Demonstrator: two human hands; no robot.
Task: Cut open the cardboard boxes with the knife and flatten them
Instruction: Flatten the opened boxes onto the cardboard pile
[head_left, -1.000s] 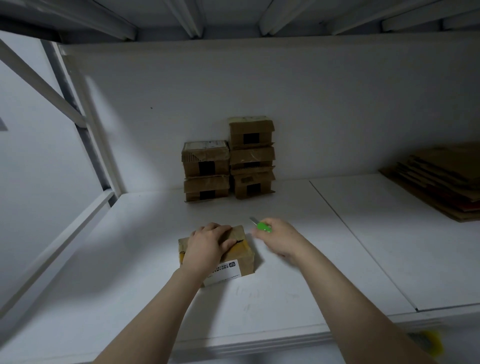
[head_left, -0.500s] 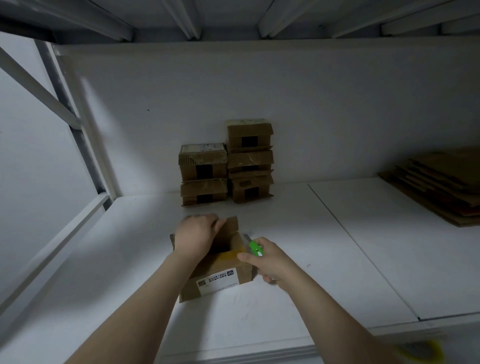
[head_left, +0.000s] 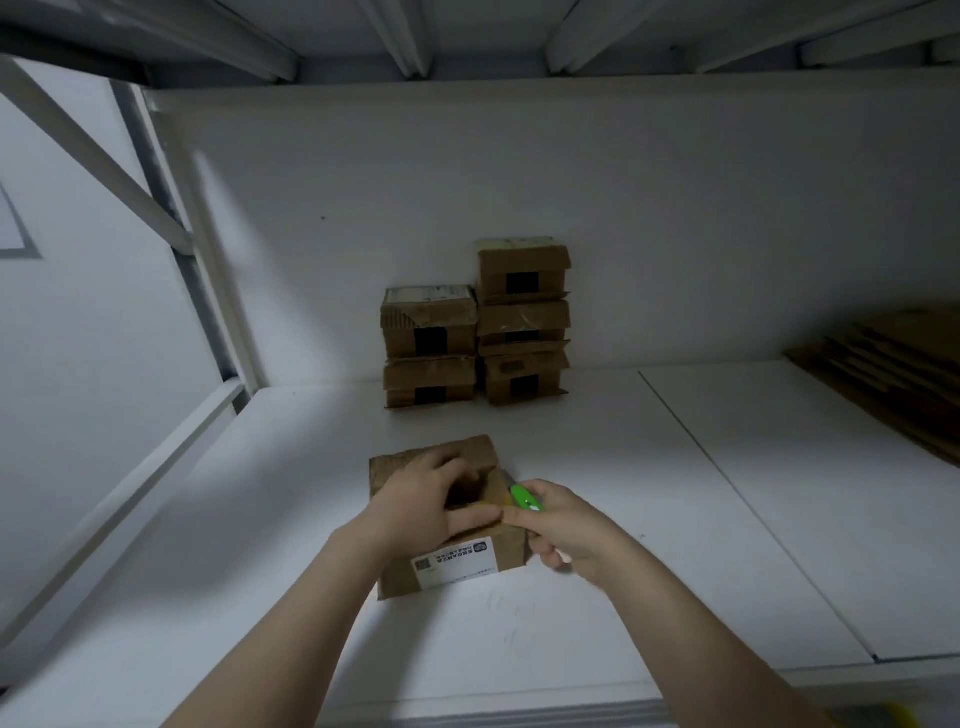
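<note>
A small brown cardboard box (head_left: 457, 564) with a white label on its near side sits on the white shelf in front of me. Its top is open and a flap stands up at the far side. My left hand (head_left: 431, 499) lies over the open top, with its fingers curled over the far flap and its thumb along the near edge. My right hand (head_left: 558, 525) holds a green knife (head_left: 524, 499) at the box's right side, with its fingertips touching the near right corner.
Several taped cardboard boxes (head_left: 475, 325) are stacked in two columns against the back wall. Flattened cardboard sheets (head_left: 893, 371) lie piled at the far right of the shelf (head_left: 727, 493). A white metal frame post (head_left: 202, 249) and rail border the left side.
The box top went from closed under my left hand to opened, with a flap raised. My right hand brought the knife from behind the box down to its right side.
</note>
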